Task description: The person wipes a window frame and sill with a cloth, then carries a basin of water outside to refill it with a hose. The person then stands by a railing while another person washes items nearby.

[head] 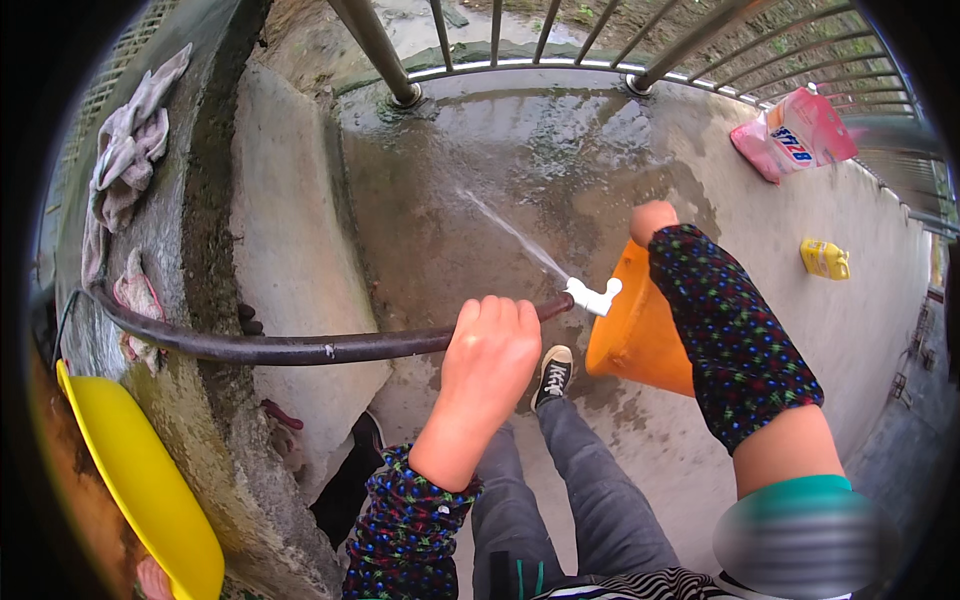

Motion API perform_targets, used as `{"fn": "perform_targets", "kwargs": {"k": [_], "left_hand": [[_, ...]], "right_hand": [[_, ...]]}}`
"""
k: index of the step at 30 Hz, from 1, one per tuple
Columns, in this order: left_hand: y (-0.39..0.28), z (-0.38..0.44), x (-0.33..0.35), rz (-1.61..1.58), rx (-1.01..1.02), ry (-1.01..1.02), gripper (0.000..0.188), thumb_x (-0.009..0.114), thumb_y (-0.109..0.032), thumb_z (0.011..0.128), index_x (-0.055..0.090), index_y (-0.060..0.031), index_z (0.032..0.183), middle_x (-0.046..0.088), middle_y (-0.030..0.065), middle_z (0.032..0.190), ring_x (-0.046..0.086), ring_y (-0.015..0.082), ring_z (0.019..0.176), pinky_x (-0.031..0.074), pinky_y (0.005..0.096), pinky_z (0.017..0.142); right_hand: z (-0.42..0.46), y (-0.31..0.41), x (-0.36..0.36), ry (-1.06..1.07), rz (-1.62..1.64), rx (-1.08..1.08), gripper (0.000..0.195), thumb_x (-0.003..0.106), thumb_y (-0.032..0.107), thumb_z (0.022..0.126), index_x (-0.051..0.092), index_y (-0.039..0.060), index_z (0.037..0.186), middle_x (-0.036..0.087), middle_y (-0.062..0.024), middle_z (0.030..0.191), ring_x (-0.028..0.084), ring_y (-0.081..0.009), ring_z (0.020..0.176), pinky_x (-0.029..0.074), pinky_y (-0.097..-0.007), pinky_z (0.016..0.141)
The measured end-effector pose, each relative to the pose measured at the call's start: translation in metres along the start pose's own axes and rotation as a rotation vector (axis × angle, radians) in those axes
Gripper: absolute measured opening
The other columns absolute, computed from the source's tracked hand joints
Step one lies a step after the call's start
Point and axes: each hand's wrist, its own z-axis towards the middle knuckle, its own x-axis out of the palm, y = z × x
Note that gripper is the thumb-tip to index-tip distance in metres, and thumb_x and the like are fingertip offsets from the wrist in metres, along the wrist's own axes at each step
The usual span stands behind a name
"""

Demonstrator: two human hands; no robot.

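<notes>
My left hand (pixel 491 356) grips a dark hose (pixel 330 349) close to its end, where a white plastic tap (pixel 592 297) is fitted. A jet of water (pixel 517 236) shoots from the tap towards the upper left, onto the wet concrete floor (pixel 420 202). My right hand (pixel 654 223) holds the rim of an orange plastic bucket (pixel 645 330), which is tilted with its side towards me. The fingers of this hand are partly hidden, and so is the bucket's inside. Patterned oversleeves cover both forearms.
Metal railings (pixel 495 34) edge the floor ahead. A pink detergent bag (pixel 795 135) and a yellow bottle (pixel 825 259) stand at right. Left, cloths (pixel 131 157) lie on a concrete ledge (pixel 161 247); below, another person's hand (pixel 152 577) touches a yellow basin (pixel 142 465).
</notes>
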Motion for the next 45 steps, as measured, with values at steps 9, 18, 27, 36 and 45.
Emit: {"fn": "perform_targets", "kwargs": {"k": [9, 18, 27, 36, 45], "left_hand": [[0.004, -0.002, 0.003, 0.03, -0.054, 0.01, 0.017, 0.068, -0.019, 0.067, 0.055, -0.0085, 0.07, 0.05, 0.0036, 0.062, 0.052, 0.0188, 0.066, 0.04, 0.0313, 0.062], [0.002, 0.008, -0.001, 0.008, -0.019, -0.031, 0.017, 0.068, -0.02, 0.068, 0.055, -0.0089, 0.07, 0.05, 0.0033, 0.062, 0.052, 0.0184, 0.065, 0.04, 0.0313, 0.062], [0.003, 0.003, 0.003, 0.033, -0.032, 0.028, 0.018, 0.068, -0.02, 0.067, 0.055, -0.0079, 0.071, 0.05, 0.0035, 0.061, 0.053, 0.0192, 0.065, 0.04, 0.0319, 0.061], [0.012, 0.001, 0.016, 0.178, -0.072, 0.122, 0.019, 0.07, -0.018, 0.064, 0.057, -0.0072, 0.072, 0.052, 0.0047, 0.062, 0.054, 0.0205, 0.066, 0.041, 0.0331, 0.062], [0.012, 0.008, 0.022, 0.213, -0.072, 0.107, 0.005, 0.058, -0.009, 0.067, 0.053, -0.0088, 0.069, 0.055, 0.0049, 0.061, 0.056, 0.021, 0.062, 0.042, 0.0343, 0.058]], "right_hand": [[0.065, 0.028, -0.104, -0.165, -0.183, 0.081, 0.024, 0.054, 0.018, 0.078, 0.07, 0.0093, 0.093, 0.068, -0.0078, 0.092, 0.067, -0.0238, 0.079, 0.053, -0.0408, 0.055], [0.031, -0.025, -0.071, -0.228, 0.11, 0.067, 0.022, 0.051, 0.012, 0.076, 0.068, 0.0028, 0.088, 0.065, -0.0177, 0.093, 0.064, -0.0303, 0.088, 0.051, -0.0403, 0.074], [-0.024, -0.016, 0.037, -0.022, 1.255, 0.059, 0.022, 0.054, 0.001, 0.072, 0.061, -0.0015, 0.093, 0.064, -0.0136, 0.073, 0.064, -0.0217, 0.055, 0.051, -0.0321, 0.048], [0.0, 0.118, 0.1, 0.01, 1.887, 0.141, 0.033, 0.056, 0.003, 0.081, 0.053, 0.0035, 0.113, 0.063, -0.0058, 0.088, 0.06, -0.0135, 0.065, 0.046, -0.0242, 0.047], [-0.079, 0.098, 0.021, -0.571, 1.228, -0.268, 0.044, 0.051, -0.004, 0.07, 0.053, 0.0048, 0.113, 0.057, -0.0154, 0.111, 0.051, -0.0331, 0.107, 0.041, -0.0398, 0.091]]}}
